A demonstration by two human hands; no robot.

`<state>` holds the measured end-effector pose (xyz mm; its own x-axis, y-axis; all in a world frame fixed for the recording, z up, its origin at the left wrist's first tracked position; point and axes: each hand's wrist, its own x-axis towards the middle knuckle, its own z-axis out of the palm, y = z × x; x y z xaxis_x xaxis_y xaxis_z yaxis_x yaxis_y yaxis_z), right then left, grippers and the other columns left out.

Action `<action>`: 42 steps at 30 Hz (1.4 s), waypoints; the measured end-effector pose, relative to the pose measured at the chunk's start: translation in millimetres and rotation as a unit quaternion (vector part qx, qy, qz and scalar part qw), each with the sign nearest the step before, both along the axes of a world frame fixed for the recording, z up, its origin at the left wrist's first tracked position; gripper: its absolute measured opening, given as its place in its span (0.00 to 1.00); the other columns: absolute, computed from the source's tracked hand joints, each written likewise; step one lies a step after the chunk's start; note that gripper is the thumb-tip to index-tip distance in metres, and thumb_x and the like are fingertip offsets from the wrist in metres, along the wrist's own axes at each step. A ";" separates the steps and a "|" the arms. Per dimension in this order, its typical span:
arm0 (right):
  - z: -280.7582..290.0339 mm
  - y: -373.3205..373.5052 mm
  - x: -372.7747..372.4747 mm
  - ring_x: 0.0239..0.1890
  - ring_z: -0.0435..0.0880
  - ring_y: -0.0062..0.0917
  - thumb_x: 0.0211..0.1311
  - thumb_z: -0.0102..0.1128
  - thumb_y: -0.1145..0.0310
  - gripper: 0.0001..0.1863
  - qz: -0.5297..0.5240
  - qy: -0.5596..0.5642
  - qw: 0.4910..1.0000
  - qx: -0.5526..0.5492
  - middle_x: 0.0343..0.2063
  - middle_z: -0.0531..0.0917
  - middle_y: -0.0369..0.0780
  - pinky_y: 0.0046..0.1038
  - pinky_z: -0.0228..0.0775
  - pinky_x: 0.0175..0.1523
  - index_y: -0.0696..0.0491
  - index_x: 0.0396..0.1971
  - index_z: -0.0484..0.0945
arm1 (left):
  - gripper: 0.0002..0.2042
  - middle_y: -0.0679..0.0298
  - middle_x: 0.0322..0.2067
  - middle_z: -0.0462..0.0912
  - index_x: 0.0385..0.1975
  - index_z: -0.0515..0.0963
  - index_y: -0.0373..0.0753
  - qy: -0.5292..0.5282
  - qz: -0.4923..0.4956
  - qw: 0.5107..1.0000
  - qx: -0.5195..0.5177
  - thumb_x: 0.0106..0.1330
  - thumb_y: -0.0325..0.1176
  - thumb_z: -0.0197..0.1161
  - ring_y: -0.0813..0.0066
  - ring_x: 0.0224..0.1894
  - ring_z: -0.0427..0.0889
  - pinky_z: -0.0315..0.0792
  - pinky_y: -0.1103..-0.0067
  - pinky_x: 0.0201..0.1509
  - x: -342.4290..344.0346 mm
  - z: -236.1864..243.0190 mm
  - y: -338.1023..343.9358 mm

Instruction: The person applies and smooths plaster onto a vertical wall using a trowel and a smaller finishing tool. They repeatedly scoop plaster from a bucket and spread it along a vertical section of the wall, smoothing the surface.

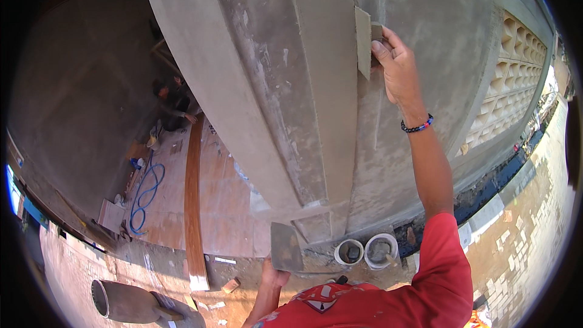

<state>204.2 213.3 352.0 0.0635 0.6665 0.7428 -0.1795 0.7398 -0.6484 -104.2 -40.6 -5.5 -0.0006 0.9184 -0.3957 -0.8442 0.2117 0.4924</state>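
Observation:
My right hand (395,67) is raised high, its fingers closed around the block handle of a plastering float (363,42). The float's thin, pale flat blade stands upright with its edge at the corner strip of the grey plastered pillar (328,85). Lower down and to the left, my left hand (276,275) grips a flat grey rectangular board (286,247) from beneath, close to my body. Its fingers are partly hidden by the board, and no clear heap of mortar shows on top. Smooth grey plaster covers the wall (425,24) beside the float.
Two white buckets (381,251) with grey contents stand at the wall's foot. A long brown plank (193,194) and a blue hose (143,200) lie left, where another person (173,106) crouches. A grey pipe (124,300) lies near left; a vent-block panel (516,79) is right.

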 end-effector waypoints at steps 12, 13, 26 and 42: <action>-233.1 -38.0 17.8 0.39 0.80 0.17 0.63 0.56 0.70 0.24 0.076 -0.007 0.972 -0.220 0.43 0.80 0.40 0.20 0.73 0.36 0.62 0.57 0.66 | 0.14 0.62 0.43 0.79 0.51 0.72 0.36 0.028 -0.042 0.999 0.015 0.69 0.32 0.46 0.71 0.43 0.79 0.74 0.75 0.47 7.0 5.4 12.4; -239.6 -44.6 21.2 0.39 0.80 0.17 0.63 0.56 0.70 0.24 0.073 0.009 0.969 -0.236 0.43 0.80 0.40 0.21 0.73 0.36 0.62 0.57 0.66 | 0.15 0.62 0.43 0.79 0.51 0.72 0.36 0.026 -0.039 0.999 0.014 0.69 0.33 0.46 0.71 0.44 0.79 0.74 0.75 0.48 7.8 9.6 12.2; 43.5 -39.0 4.3 0.32 0.79 0.17 0.58 0.61 0.70 0.20 -0.130 0.003 0.990 0.055 0.35 0.82 0.38 0.20 0.72 0.32 0.62 0.49 0.73 | 0.14 0.60 0.44 0.79 0.50 0.71 0.34 -0.011 -0.020 0.999 0.042 0.69 0.31 0.45 0.68 0.45 0.78 0.74 0.74 0.48 7.3 4.4 7.6; 13.2 -42.7 -34.6 0.41 0.78 0.35 0.57 0.58 0.73 0.20 -0.298 -0.259 0.866 0.306 0.37 0.80 0.43 0.33 0.71 0.45 0.58 0.50 0.72 | 0.14 0.63 0.42 0.80 0.50 0.72 0.36 0.003 0.006 0.999 0.039 0.68 0.30 0.46 0.72 0.41 0.80 0.75 0.77 0.45 2.6 6.6 3.2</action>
<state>169.6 170.6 365.1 -0.1869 0.1005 0.9772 0.5502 0.8348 0.0194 -101.6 -37.5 1.1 -0.0145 0.9464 -0.3227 -0.8437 0.1617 0.5120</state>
